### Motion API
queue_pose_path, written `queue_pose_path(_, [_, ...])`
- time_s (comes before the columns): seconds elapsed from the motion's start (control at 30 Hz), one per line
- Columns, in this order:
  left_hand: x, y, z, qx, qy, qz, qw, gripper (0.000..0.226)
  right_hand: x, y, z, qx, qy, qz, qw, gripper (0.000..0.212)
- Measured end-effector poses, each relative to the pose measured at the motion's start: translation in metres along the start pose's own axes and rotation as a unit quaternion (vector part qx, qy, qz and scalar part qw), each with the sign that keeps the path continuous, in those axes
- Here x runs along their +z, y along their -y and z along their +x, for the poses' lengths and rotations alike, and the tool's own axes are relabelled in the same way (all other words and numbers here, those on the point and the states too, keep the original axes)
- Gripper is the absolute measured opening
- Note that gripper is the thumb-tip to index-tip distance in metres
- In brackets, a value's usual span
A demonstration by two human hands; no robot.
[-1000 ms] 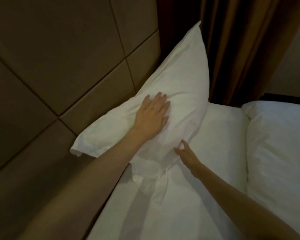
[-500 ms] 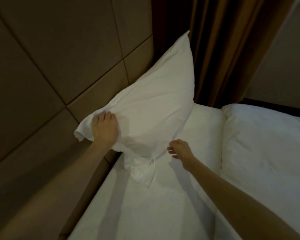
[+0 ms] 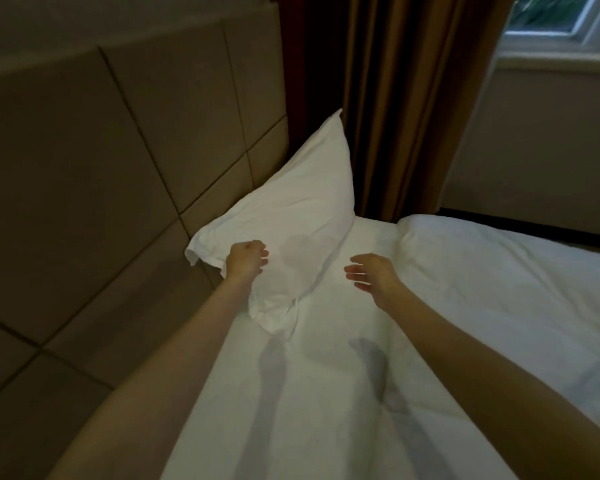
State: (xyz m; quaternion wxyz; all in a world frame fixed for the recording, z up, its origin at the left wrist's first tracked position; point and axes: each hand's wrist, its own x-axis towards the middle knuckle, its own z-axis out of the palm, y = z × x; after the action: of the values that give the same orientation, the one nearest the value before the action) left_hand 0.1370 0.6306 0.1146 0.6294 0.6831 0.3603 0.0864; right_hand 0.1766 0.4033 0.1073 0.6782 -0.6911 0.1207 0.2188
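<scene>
— Where is the pillow [image 3: 291, 216]?

— Right under and beyond the left hand [image 3: 246, 259]. It stands on one corner, tilted and leaning on the headboard [image 3: 118, 168] on that hand's outer side. Its top corner points up ahead of both hands, and its loose lower corner droops onto the sheet [image 3: 326, 375] just below the left wrist.

— Has the left hand got hold of it?

— The hand lies against the pillow's near left edge with its fingers curled in. I cannot tell whether any cloth is caught in them.

— And the right hand [image 3: 371, 271]?

— It is released, with the fingers spread and relaxed and the palm turned toward the left hand. It hovers over the sheet and is clear of the pillow, whose right edge lies between the two hands, nearer the left.

— What else is around?

— A duvet [image 3: 499, 271] is bunched up just beyond the right hand, on its outer side. A curtain [image 3: 395, 98] hangs far ahead, behind the pillow, with a window [image 3: 561, 22] further to the right of it.
</scene>
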Motion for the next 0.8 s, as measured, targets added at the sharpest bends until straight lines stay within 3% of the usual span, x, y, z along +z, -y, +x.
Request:
queue_pose_path(0.23, [0.000,-0.006,-0.106,-0.024,0.080,-0.104,0.991,0.032,-0.054,0.018,-0.108,-0.029,-0.003,0.025,0.999,0.024])
queue_pose_path(0.47, [0.015,0.004,-0.166,0.008,0.144,-0.071,0.987,0.030,-0.090,-0.007,-0.175,-0.050,-0.004,0.028,0.998,0.026])
queue_pose_path(0.8, [0.099,0.058,-0.253,-0.008,0.248,-0.042,0.968,0.024,-0.202,-0.093,-0.235,0.011,-0.083,0.106,0.991,0.018])
